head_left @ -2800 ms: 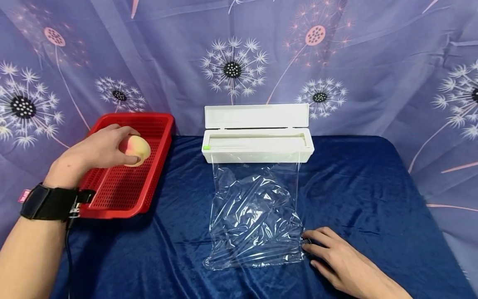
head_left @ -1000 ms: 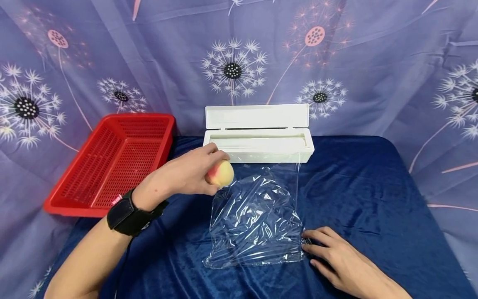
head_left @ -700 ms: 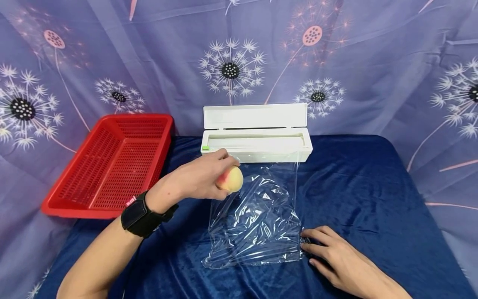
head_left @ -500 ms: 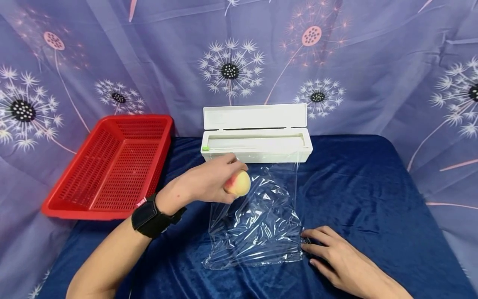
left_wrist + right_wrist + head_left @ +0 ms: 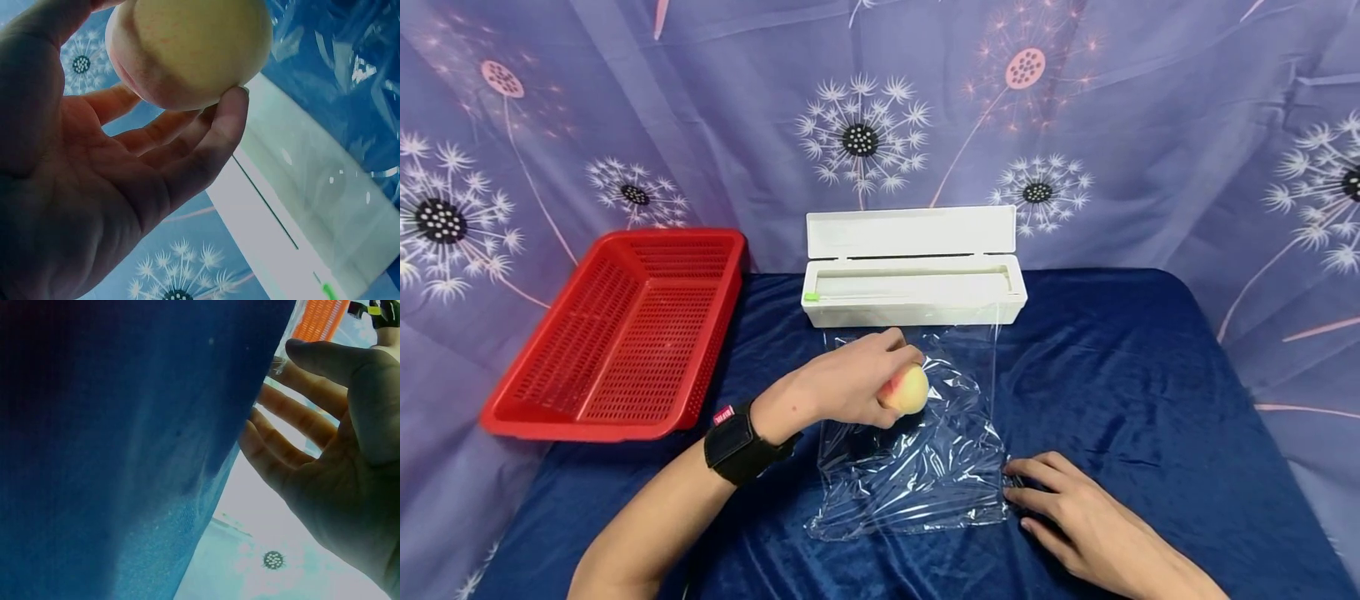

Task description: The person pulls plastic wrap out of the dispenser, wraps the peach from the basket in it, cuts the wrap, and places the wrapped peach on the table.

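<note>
A yellow peach with a red blush (image 5: 910,390) is held in my left hand (image 5: 846,379), over the upper middle of a sheet of clear plastic wrap (image 5: 917,475). In the left wrist view, thumb and fingers curl round the peach (image 5: 194,50) from its sides. The wrap runs toward me from a white dispenser box (image 5: 917,315), its lid raised, and lies crinkled on the blue cloth. My right hand (image 5: 1086,521) rests on the cloth, fingertips at the wrap's lower right edge. From the right wrist view, the fingers (image 5: 294,412) are extended and loosely bent.
At the left stands a red perforated basket (image 5: 700,400) with nothing in it. A small green slider (image 5: 811,297) sits at the box's left end. Behind the table hangs a purple dandelion-print curtain (image 5: 737,108). Blue velvet cloth (image 5: 1120,375) covers the table.
My left hand has lifted the peach out of the red basket and carried it rightward and toward me, over the wrap. My right hand has stayed at the wrap's edge.
</note>
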The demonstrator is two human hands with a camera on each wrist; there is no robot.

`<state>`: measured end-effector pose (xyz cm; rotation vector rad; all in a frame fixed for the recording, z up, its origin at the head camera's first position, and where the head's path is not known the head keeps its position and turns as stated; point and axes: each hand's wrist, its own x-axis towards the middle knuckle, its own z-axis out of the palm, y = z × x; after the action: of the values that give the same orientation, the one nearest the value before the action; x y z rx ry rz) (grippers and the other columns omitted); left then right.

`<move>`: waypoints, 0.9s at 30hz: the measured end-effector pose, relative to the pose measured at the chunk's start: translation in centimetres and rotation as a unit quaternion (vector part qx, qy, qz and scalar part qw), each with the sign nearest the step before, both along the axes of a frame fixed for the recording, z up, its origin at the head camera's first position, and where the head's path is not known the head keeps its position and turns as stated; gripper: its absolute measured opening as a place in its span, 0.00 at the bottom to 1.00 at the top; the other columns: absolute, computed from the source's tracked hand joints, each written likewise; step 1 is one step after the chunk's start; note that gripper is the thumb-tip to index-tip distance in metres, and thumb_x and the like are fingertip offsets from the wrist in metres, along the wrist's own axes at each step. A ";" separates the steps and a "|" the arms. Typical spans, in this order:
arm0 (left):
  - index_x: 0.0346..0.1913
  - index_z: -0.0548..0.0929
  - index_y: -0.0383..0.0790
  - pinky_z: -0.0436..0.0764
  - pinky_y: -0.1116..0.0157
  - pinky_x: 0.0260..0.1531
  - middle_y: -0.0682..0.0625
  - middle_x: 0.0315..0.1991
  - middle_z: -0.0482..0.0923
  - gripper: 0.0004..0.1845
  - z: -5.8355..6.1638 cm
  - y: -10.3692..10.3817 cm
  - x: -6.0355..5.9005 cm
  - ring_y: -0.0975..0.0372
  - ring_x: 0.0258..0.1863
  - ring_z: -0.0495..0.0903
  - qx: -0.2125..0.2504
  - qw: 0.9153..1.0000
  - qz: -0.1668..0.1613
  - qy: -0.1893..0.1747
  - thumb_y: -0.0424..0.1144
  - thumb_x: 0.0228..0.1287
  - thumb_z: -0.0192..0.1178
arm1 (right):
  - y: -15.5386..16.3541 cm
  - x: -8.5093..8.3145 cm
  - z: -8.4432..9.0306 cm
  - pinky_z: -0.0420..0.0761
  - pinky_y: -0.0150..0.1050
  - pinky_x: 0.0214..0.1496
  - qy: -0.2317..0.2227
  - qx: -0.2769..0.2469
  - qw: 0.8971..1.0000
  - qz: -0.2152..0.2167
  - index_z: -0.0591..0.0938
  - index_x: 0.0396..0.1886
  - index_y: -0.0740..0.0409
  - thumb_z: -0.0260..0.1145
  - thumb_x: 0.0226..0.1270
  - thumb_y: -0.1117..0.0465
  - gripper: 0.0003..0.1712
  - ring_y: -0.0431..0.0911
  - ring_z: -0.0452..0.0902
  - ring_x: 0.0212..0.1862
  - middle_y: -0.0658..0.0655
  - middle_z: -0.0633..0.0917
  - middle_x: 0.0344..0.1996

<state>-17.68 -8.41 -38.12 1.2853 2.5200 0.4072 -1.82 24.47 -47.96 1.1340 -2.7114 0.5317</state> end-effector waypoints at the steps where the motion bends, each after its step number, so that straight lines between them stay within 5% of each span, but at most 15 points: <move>1: 0.70 0.77 0.42 0.80 0.61 0.53 0.47 0.55 0.74 0.38 -0.1 0.1 0.2 0.58 0.48 0.77 -0.003 1.000 -0.002 0.001 0.42 0.56 0.80 | 0.0 0.0 0.0 0.70 0.30 0.63 0.003 -0.003 1.000 0.002 0.90 0.54 0.42 0.81 0.60 0.58 0.21 0.40 0.75 0.62 0.45 0.82 0.62; 27: 0.70 0.77 0.48 0.79 0.66 0.53 0.52 0.57 0.73 0.38 -2.9 1.3 5.0 0.62 0.51 0.76 -0.020 0.999 -0.042 0.002 0.48 0.56 0.80 | 0.1 -0.2 -0.2 0.65 0.29 0.68 0.003 -0.035 0.999 0.015 0.90 0.54 0.44 0.80 0.60 0.61 0.21 0.44 0.77 0.61 0.46 0.82 0.62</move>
<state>-12.71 -7.06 -40.97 1.3729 2.4537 0.3334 -2.01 24.57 -48.17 1.1587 -2.6531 0.6217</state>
